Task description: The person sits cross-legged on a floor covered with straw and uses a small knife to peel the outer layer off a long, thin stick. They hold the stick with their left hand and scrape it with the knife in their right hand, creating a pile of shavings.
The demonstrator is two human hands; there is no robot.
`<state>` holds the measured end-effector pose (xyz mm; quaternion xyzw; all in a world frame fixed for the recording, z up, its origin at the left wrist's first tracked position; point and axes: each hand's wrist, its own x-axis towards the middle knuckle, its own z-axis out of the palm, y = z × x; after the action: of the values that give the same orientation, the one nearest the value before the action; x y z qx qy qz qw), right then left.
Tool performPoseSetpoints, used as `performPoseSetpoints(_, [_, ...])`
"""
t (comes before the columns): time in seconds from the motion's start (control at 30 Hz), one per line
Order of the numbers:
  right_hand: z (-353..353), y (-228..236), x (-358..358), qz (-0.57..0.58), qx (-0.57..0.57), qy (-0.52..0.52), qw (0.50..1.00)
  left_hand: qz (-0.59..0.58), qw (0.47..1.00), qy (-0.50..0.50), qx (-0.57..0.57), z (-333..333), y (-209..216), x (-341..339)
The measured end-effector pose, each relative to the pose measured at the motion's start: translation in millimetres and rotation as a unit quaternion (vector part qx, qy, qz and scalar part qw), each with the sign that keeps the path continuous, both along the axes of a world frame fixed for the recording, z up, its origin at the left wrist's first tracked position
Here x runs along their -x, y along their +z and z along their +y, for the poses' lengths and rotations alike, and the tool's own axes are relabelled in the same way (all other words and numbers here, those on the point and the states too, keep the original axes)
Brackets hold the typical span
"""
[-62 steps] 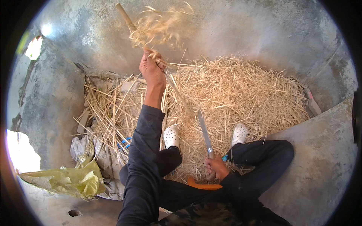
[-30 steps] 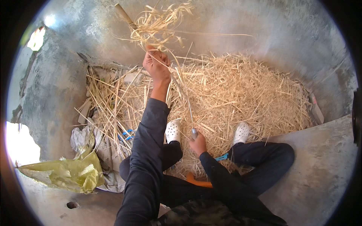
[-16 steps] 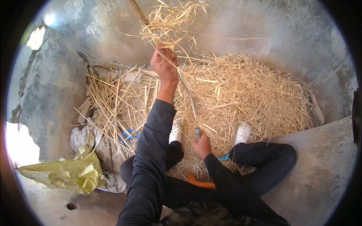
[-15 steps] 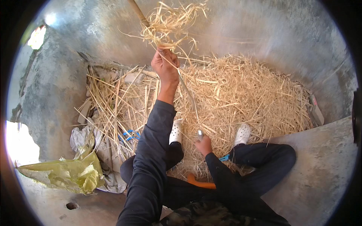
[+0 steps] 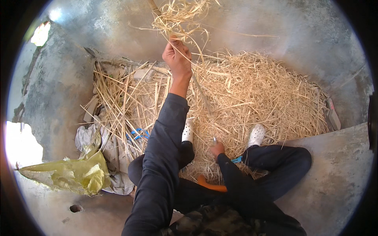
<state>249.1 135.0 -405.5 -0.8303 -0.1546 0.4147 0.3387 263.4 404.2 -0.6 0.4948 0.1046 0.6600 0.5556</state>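
My left hand (image 5: 178,57), arm stretched forward, pinches a thin split strip of cane or bamboo. Just beyond its fingers hangs a tangle of curly pale shavings (image 5: 185,17), beside a thicker round stick (image 5: 154,6). From this hand a narrow greyish length (image 5: 201,94) slants down toward my lap; whether it is strip or blade I cannot tell. Low in front of me my right hand (image 5: 217,150) is closed round a tool with a shiny metal collar (image 5: 215,140), seemingly a knife. A curved orange piece (image 5: 210,186) lies near my right forearm, partly hidden by it.
Loose shavings (image 5: 267,94) cover the floor ahead, with long split sticks (image 5: 122,90) at left. White clogs (image 5: 256,135) are on my feet. A yellow-green sack (image 5: 75,173) and blue strapping (image 5: 138,134) lie left. Concrete walls (image 5: 252,23) enclose the space.
My right hand has moved slightly right and nearer to me with its tool. The left hand, still pinching the strip, sits slightly higher and farther right as the whole view shifts.
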Motion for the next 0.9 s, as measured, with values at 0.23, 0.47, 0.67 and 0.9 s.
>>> performPoseSetpoints(0.23, [10.6, 90.2, 24.4, -0.116, -0.257, 0.073, 0.957, 0.003, 0.999, 0.040, -0.009, 9.7, -9.0, 22.2])
performPoseSetpoints(0.47, [6.8, 22.0, -28.9, -0.016, 0.145, 0.137, 0.980, 0.030, 0.999, 0.026, 0.009, -1.4, -6.3, 6.2])
performPoseSetpoints(0.67, [-16.6, 82.3, -44.3, 0.380, -0.057, 0.010, 0.923, -0.002, 0.998, 0.061, 0.017, 20.6, -16.2, 16.6])
performPoseSetpoints(0.9, [-19.7, 213.9, 10.3, 0.053, -0.277, 0.072, 0.957, -0.050, 0.975, -0.183, 0.120, 20.1, -12.9, 26.8])
